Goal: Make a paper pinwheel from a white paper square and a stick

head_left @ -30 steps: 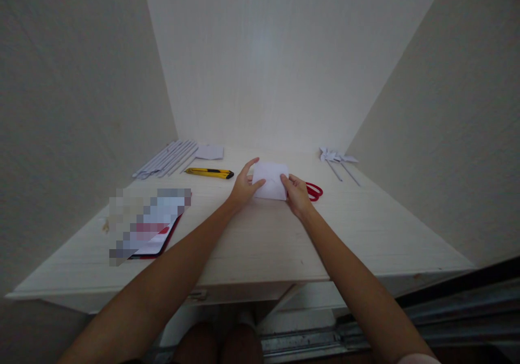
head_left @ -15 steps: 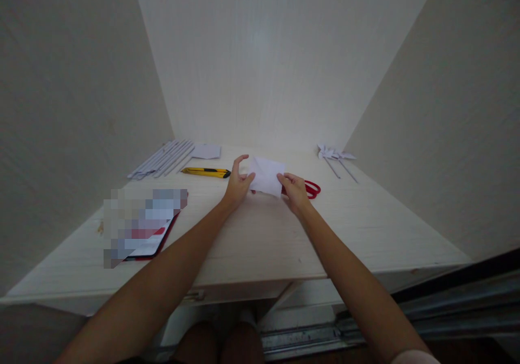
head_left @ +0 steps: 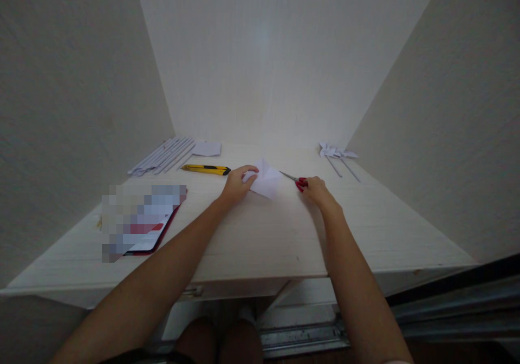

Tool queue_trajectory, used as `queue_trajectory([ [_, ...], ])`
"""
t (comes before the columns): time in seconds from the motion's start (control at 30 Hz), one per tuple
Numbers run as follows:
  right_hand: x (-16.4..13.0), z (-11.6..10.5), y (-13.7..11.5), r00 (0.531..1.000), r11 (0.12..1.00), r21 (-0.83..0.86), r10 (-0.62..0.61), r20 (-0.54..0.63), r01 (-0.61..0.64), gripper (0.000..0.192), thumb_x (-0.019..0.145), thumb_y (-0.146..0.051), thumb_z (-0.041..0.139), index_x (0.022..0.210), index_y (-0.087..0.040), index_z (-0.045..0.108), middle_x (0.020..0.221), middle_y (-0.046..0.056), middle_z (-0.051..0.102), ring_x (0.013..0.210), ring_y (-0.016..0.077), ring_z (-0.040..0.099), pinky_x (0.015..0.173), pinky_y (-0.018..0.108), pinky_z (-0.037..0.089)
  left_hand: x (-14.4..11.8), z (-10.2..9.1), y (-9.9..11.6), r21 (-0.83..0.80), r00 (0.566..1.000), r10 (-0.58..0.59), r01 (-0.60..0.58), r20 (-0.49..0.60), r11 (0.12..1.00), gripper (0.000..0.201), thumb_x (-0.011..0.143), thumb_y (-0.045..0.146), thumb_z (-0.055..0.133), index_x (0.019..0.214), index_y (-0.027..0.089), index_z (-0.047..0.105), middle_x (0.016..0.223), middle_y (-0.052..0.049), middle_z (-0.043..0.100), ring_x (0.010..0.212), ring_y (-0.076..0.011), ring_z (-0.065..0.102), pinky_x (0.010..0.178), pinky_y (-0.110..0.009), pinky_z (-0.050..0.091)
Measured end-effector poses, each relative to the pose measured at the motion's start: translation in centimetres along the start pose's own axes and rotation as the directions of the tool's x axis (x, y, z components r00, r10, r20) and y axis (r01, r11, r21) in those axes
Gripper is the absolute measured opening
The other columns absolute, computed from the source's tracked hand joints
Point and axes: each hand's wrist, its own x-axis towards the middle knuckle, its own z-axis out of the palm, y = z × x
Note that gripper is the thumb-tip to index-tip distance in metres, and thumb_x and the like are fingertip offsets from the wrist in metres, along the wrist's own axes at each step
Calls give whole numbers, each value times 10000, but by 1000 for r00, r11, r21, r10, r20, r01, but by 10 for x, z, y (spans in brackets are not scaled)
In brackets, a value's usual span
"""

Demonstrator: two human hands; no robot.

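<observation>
My left hand [head_left: 238,183] pinches the left edge of a folded white paper [head_left: 266,180], which is lifted a little off the pale wooden desk [head_left: 260,228]. My right hand [head_left: 317,190] is apart from the paper and closed on the red handles of a pair of scissors [head_left: 294,179]. The metal blades point left toward the paper. Both forearms reach in from the bottom of the head view.
A yellow utility knife [head_left: 206,169] lies left of the paper. Rolled paper sticks [head_left: 162,156] and a small white sheet [head_left: 207,148] sit at the back left. Paper pinwheels [head_left: 338,157] lie at the back right. A blurred red-edged tablet [head_left: 142,224] rests near left. Walls enclose three sides.
My right hand let go of the paper, moved right and took hold of the scissors. My left hand kept the paper, which is now turned and tilted.
</observation>
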Motion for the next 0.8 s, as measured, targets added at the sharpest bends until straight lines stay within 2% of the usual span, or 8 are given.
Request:
queue_trajectory([
  [0.1,2,-2,4,996,996,-24,87,-15,-87,334,796,-296,479,1015,-101,638,996,192,605,969,266,541,765,323,404,1,-2,-2,-60,999,-23,21,-43,998,259,699,182,545,951,144,587,1002,-65,617,872,-161,568,781,-307,459],
  [0.2,1,-4,6,996,994,-50,93,1,-93,337,789,-295,492,1019,-92,633,1028,204,592,1006,271,526,791,323,396,1,-4,-2,-126,997,-50,43,-53,991,349,648,137,563,998,146,553,1050,-72,591,838,-147,575,778,-313,465],
  [0.33,-6,-10,2,985,991,-31,133,106,-130,338,787,-299,488,1012,-79,613,1013,202,609,927,266,578,719,315,416,3,-6,-2,-292,990,-139,126,-24,948,482,609,90,558,1085,151,502,965,-70,612,674,-115,587,633,-268,488],
  [0.43,-15,-17,-5,979,990,-29,137,152,-135,322,786,-284,484,998,-70,596,995,213,617,900,273,598,675,308,421,7,-9,-1,-337,979,-196,165,-62,927,529,589,63,551,1109,138,495,864,-57,632,636,-115,583,581,-245,482],
  [0.53,-20,-20,-12,985,994,-8,113,131,-113,280,812,-243,434,955,-58,587,971,238,613,907,273,598,694,312,417,11,-13,3,-346,970,-211,158,-120,925,546,572,50,546,1113,122,508,935,-75,631,706,-125,597,648,-265,495],
  [0.6,-19,-20,-15,987,981,123,138,77,-147,268,813,-244,438,975,-63,551,955,231,611,876,258,598,673,305,415,13,-16,7,-358,969,-205,145,-137,922,548,570,51,545,1113,116,519,1021,-94,617,787,-136,603,739,-296,494],
  [0.7,-15,-18,-18,987,839,526,162,-5,-136,281,808,-265,465,1034,-97,469,900,152,607,772,196,579,607,273,407,16,-21,18,-357,975,-158,94,-154,929,528,581,70,551,1106,124,542,1120,-107,588,926,-157,586,866,-343,453],
  [0.8,-13,-17,-23,994,478,878,108,-18,-36,332,778,-329,520,1025,-129,425,805,50,560,646,120,517,551,231,388,18,-26,28,-355,976,-93,17,-197,935,509,603,111,572,1111,137,553,1174,-109,564,1041,-179,542,932,-376,410],
])
